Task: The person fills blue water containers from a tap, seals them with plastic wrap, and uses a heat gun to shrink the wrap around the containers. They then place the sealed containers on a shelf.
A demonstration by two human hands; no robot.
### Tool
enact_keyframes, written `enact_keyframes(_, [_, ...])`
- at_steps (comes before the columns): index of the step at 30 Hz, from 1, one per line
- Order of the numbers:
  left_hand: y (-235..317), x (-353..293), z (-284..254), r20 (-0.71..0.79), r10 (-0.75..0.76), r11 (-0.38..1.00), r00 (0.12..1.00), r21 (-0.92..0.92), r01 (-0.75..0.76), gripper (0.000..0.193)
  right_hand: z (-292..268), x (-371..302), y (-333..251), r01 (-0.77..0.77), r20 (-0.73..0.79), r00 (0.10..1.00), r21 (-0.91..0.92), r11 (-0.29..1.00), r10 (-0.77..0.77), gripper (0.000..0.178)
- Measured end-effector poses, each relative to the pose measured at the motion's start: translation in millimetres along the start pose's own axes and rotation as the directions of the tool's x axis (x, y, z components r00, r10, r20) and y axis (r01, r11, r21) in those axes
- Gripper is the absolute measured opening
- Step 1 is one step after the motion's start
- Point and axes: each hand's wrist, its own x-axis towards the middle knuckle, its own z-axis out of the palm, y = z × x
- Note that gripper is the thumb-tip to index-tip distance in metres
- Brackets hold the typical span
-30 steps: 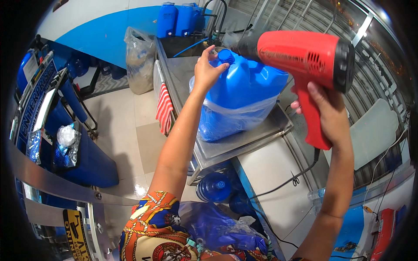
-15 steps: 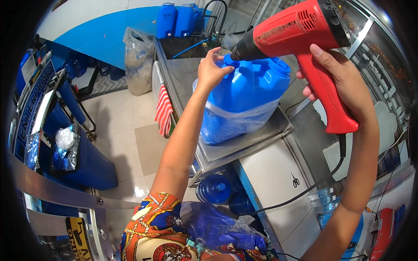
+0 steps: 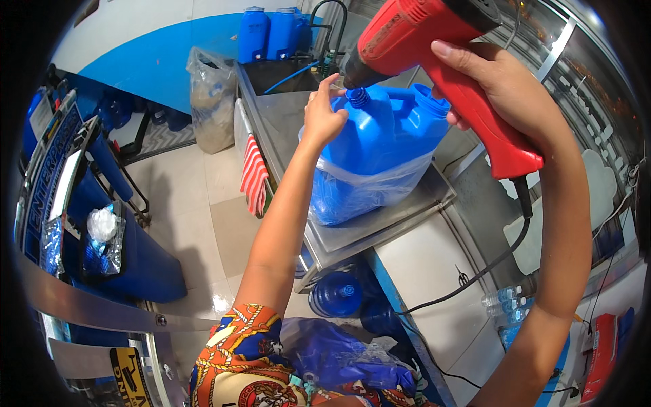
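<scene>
My right hand [image 3: 507, 85] is wrapped round the handle of a red heat gun [image 3: 407, 34]. Its black nozzle points down at the small neck [image 3: 358, 98] of a blue plastic jug [image 3: 376, 136]. Beside that neck, to its left, my left hand [image 3: 324, 115] is raised with thumb and fingers apart. A wider neck [image 3: 432, 102] sits at the jug's right end. Clear plastic film [image 3: 380, 183] wraps the jug's lower part. The jug stands upright on a stainless steel sink counter [image 3: 339, 237].
Two blue containers [image 3: 253, 34] stand behind the sink basin [image 3: 278, 78]. A red-striped cloth [image 3: 253, 176] hangs at the counter's left side. The gun's black cord [image 3: 475, 278] runs across a white counter past scissors [image 3: 462, 275]. Water bottles [image 3: 502, 305] lie at right.
The heat gun has moved left and up with my right hand, its nozzle now left of the small neck. My left hand has drawn slightly left, away from that neck.
</scene>
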Motion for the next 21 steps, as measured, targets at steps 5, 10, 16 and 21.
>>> enact_keyframes(5, [-8,2,-2,0.022,0.058,0.997,0.998,-0.047,-0.057,0.075,-3,-9,-7,-0.033,0.002,0.999,-0.074,0.997,0.033,0.052])
enact_keyframes(10, [-13,6,0,0.052,0.046,0.991,0.998,-0.125,-0.039,0.076,-6,-8,-5,-0.009,-0.07,0.998,-0.156,0.988,-0.002,0.053])
enact_keyframes(16, [14,-37,-12,-0.553,0.078,0.985,0.829,-0.086,-0.15,0.059,1,-2,-6,0.042,-0.074,0.996,-0.159,0.986,-0.054,0.055])
enact_keyframes(21, [51,-102,-23,-0.487,-0.015,0.977,0.873,-0.192,-0.091,0.056,-4,-11,-11,0.003,0.014,1.0,-0.171,0.985,-0.001,0.054])
